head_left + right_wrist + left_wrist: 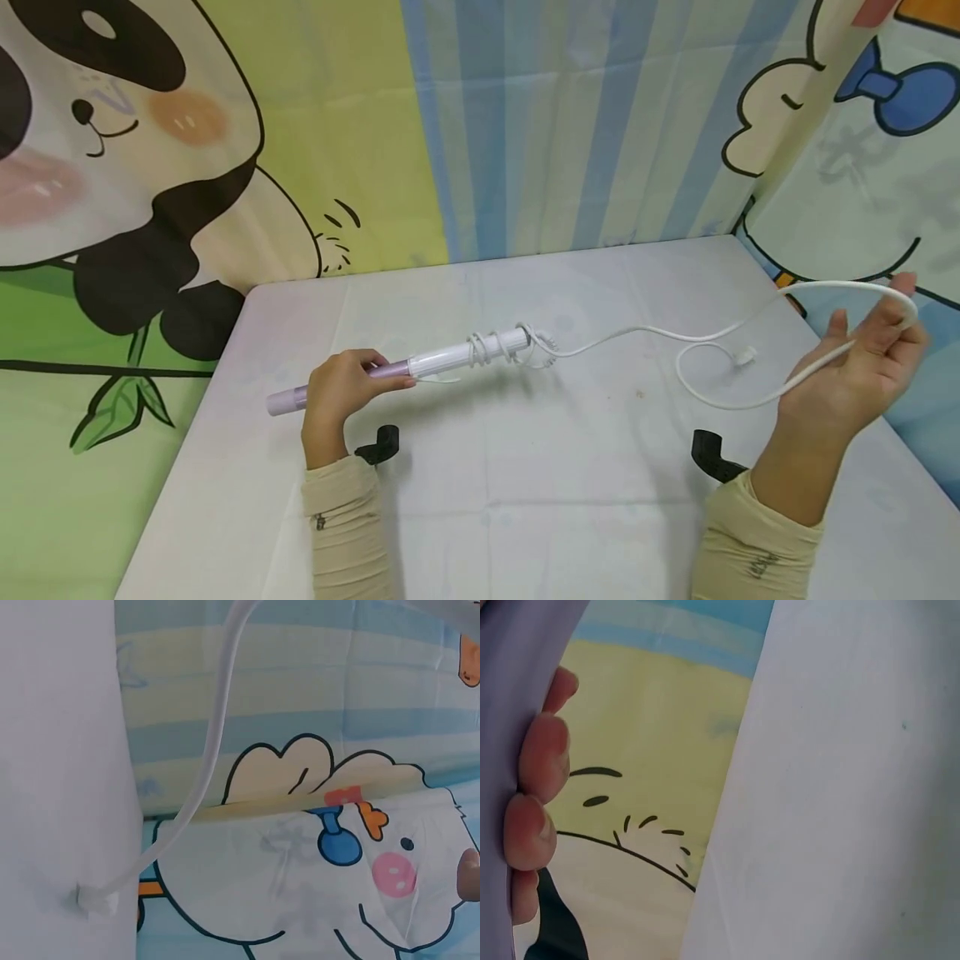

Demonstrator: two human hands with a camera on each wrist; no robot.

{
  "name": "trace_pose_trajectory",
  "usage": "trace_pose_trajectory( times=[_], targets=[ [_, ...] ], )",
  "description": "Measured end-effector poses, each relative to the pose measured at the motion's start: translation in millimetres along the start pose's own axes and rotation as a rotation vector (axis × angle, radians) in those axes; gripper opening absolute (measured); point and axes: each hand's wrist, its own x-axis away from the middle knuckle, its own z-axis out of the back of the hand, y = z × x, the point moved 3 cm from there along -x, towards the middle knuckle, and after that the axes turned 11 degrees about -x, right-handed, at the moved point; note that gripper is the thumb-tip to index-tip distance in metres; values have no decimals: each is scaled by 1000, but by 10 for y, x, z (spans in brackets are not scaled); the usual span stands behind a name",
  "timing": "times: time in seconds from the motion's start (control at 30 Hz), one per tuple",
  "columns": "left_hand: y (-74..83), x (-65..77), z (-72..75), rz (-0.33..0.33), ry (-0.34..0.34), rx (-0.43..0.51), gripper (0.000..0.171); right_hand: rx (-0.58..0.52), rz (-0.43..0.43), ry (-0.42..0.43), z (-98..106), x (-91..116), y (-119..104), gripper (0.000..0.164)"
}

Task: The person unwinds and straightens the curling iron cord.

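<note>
A slim lilac-and-white wand (442,358), much like a hair iron, slants over the white table. Several turns of its white cord (630,332) wrap loosely around the white end. My left hand (341,387) grips the lilac part, thumb along the near side; the left wrist view shows fingertips (544,757) curled round the lilac body (499,750). Raised at the right, my right hand (862,367) holds a loop of the cord between thumb and fingers. The cord's plug (745,356) shows close over the table's right part; in the right wrist view the cord (214,735) runs down to it.
The white table (570,467) has its far edge against a cartoon-printed curtain (525,125), with more printed cloth (862,192) at the right. A black wrist mount (386,444) sits by the left wrist, another black mount (712,457) by the right.
</note>
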Motion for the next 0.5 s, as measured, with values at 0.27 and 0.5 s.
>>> trace_pose_trajectory(
  times=[0.27,0.5],
  targets=[
    [-61,32,17,-11,-56,140,57,35,-157,339,209,-125,17,24],
    [13,66,86,-27,7,180,48,395,-368,272,278,-82,332,23]
  ],
)
